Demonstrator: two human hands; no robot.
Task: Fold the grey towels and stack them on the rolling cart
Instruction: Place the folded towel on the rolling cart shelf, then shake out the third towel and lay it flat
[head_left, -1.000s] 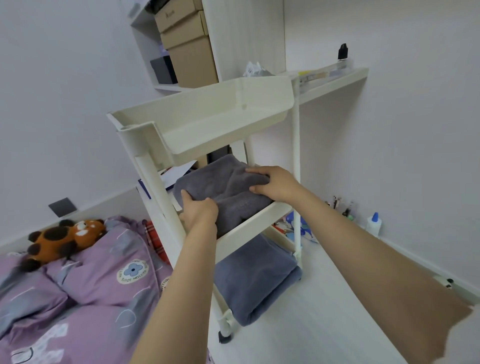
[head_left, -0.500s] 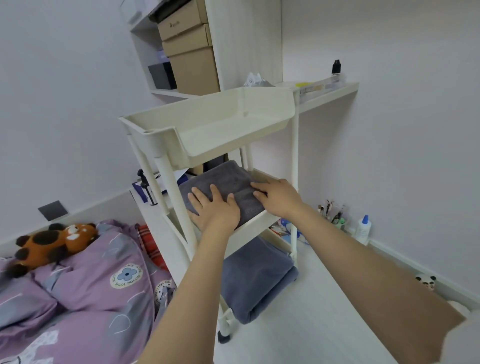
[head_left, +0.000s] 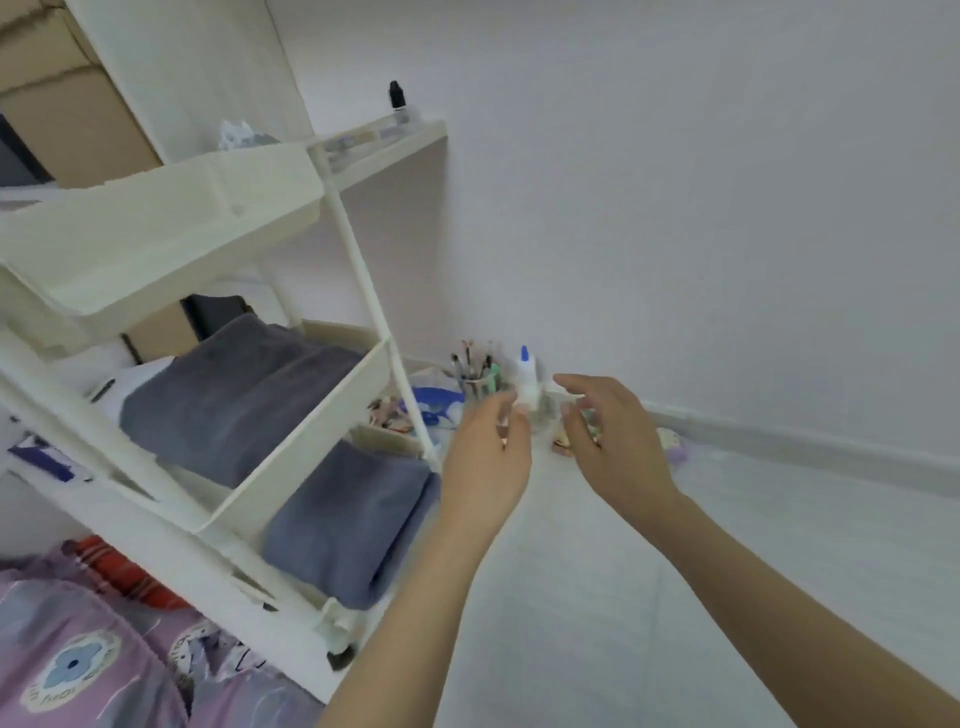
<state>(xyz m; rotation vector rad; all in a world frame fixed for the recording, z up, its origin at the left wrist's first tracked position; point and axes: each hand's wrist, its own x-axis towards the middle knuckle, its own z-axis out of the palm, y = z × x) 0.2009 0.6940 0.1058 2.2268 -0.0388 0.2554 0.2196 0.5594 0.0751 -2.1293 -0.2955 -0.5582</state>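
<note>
2 folded grey terry towels (head_left: 234, 395) lie on cream plastic rolling cart (head_left: 306, 431) tiers; left hand (head_left: 488, 457) and right hand (head_left: 618, 441) empty, fingers relaxed apart

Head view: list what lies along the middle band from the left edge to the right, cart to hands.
Grey towel on the cart's middle shelf → cart's front-right post → cup of brushes and pens → left hand → right hand.

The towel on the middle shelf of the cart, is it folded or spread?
Folded: the grey towel lies as a compact layered block inside the middle tray.
</note>
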